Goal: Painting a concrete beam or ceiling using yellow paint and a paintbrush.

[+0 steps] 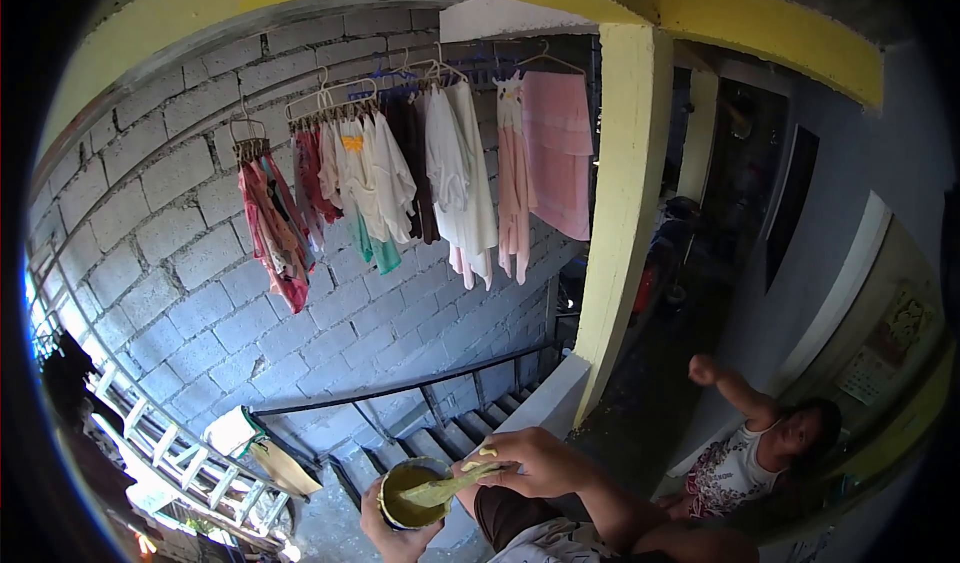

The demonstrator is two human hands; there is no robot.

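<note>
My left hand is wrapped round a small round tub, low in the middle of the view. A yellow-green, paint-like substance lies inside it and smears its rim. Over the tub, my right hand grips a flat, pale yellow-green stick-like tool. The tool's broad end reaches down into the tub; its exact kind is hidden under the coating. Yellow smears show on the fingers of my right hand. My dark-clothed knee is just behind and below that hand.
Stairs with a dark metal railing descend ahead. Clothes hang along a grey block wall. A yellow pillar rises at centre right. A person sits at the right, one arm raised. A ladder-like frame stands left.
</note>
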